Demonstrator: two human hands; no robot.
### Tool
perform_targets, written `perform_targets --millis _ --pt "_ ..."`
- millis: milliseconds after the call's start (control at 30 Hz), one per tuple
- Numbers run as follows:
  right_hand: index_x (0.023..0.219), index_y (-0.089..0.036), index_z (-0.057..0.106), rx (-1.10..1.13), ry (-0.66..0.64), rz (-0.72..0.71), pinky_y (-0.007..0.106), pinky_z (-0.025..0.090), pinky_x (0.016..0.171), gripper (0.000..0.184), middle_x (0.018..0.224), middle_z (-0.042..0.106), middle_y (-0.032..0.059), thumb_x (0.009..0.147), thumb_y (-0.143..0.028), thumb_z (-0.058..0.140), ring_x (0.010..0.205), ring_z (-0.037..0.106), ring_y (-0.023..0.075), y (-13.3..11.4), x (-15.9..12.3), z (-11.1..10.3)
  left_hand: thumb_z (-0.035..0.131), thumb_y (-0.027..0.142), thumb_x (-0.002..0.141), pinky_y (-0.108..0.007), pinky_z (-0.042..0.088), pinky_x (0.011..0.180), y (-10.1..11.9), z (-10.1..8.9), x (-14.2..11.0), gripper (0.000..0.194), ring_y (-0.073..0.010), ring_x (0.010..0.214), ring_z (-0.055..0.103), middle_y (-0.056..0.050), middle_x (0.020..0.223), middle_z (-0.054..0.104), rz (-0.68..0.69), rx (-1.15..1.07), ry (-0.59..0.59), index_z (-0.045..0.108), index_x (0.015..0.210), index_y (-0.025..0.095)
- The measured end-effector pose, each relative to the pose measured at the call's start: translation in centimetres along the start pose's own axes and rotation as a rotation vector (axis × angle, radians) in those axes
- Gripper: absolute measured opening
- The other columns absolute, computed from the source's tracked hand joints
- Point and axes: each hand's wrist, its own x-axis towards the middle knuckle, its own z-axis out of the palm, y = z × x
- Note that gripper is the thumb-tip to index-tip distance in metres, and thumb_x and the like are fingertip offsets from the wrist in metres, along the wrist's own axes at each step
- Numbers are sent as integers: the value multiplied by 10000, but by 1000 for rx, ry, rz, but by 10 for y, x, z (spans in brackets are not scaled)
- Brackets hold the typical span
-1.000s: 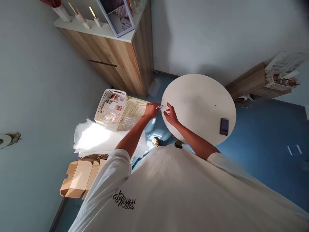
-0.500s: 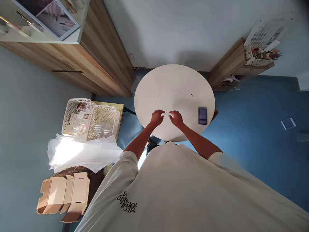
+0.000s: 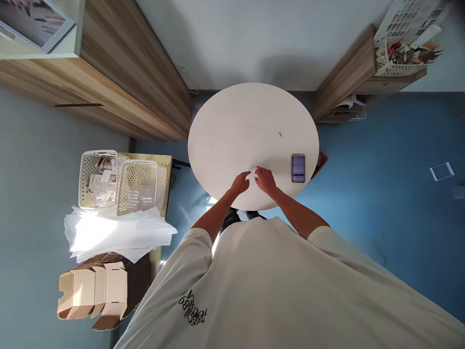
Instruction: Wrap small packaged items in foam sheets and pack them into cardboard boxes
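Both my hands are over the near part of a round white table (image 3: 250,116). A small whitish piece (image 3: 253,172), too small to make out its kind, lies between my fingertips, low over the tabletop or on it. My left hand (image 3: 240,183) pinches its left end with closed fingers. From the other side my right hand (image 3: 266,180) bends its fingers round the right end, partly covering it. A phone (image 3: 298,168) with its screen lit lies to the right of my right hand.
On the left, a side table bears two white plastic baskets (image 3: 123,186) with clear packs, stacked white sheets (image 3: 119,232) and an opened cardboard box (image 3: 94,293). A wooden cabinet (image 3: 138,72) stands far left, and a shelf with a filled basket (image 3: 403,68) far right.
My hands have come closer together around the small whitish piece, and the right fingers now cover more of it. The whole view has shifted a little.
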Motion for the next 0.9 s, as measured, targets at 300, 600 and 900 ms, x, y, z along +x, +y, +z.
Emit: perform_targets --millis 300,600,900 --pt "1315 -158 614 -77 -64 21 528 418 1127 399 1636 474 223 924 -110 552 1504 411 379 -4 -7 20 478 100 990 -411 462 1219 -13 2 -14 506 -248 1387 608 -120 1520 634 -25 22 -12 639 1464 172" --pt "1342 -157 613 -10 -114 48 507 350 1188 480 1650 458 207 875 -75 538 1508 422 342 3 -15 6 520 128 967 -430 568 1050 -11 11 -19 371 -274 1200 701 -111 1290 751 -133 -4 -79 725 1262 219" --pt "1482 -205 540 34 -216 178 474 441 1070 569 1408 622 202 922 -104 520 1292 566 351 -14 -36 -1 564 106 898 -449 492 1155 -15 24 -17 625 -310 1392 592 -193 1527 584 -132 -82 -19 541 1521 162"
